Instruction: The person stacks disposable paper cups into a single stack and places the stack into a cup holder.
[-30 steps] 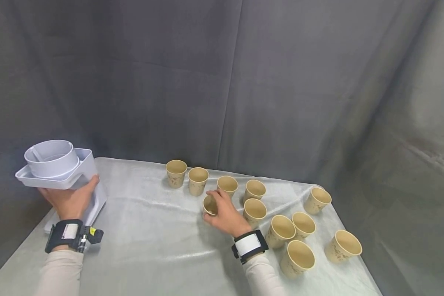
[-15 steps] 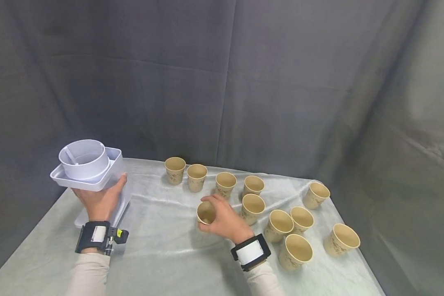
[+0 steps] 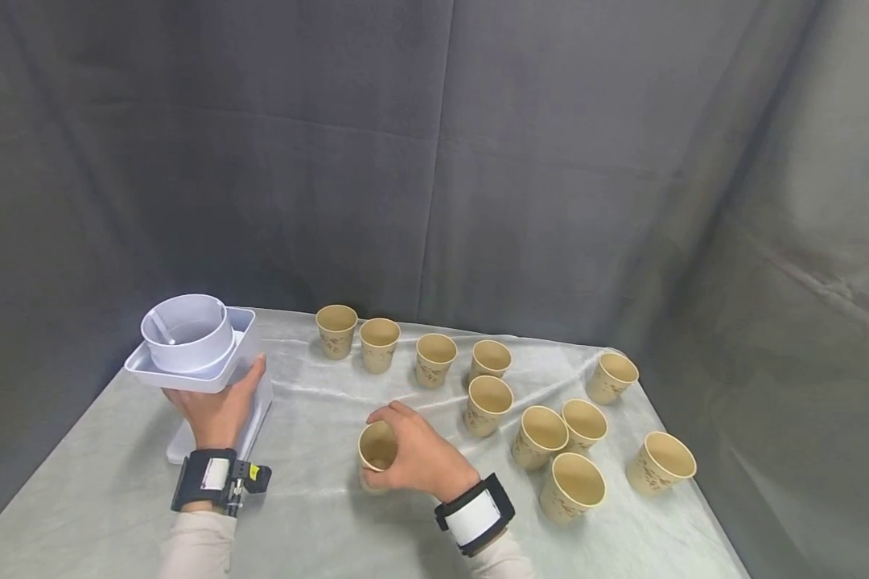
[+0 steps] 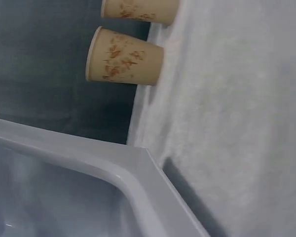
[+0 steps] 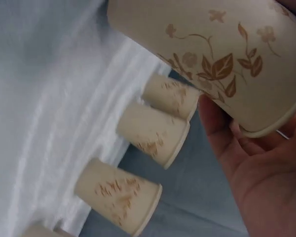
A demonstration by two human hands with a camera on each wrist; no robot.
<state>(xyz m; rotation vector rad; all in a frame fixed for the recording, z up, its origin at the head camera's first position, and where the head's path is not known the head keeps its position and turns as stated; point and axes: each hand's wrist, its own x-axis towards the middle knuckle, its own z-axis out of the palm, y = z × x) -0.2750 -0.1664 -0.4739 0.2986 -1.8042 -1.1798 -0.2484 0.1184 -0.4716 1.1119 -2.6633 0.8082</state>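
Observation:
A white plastic stand [image 3: 220, 378] with a shallow tray and a round, open cylinder on top is at the left in the head view. My left hand [image 3: 216, 414] grips it from the near side below the tray, thumb up along its right; the other fingers are mostly hidden. In the left wrist view the tray's rim [image 4: 133, 170] fills the lower corner. Left of the table's middle, my right hand [image 3: 423, 454] holds a beige paper cup [image 3: 378, 444] upright, thumb and fingers around its rim. The right wrist view shows this cup's brown leaf print close up.
Several matching paper cups stand upright, mouths up: a back row with one cup [image 3: 336, 331] at its left end, a cluster with a near cup [image 3: 574, 488] on the right, and a lone cup [image 3: 661, 464] near the right edge. Grey curtains [image 3: 434, 161] hang behind the pale cloth-covered table [image 3: 311, 515].
My right hand has carried its cup left and toward me, away from the back row. My left hand and the white stand have shifted right, closer to that cup.

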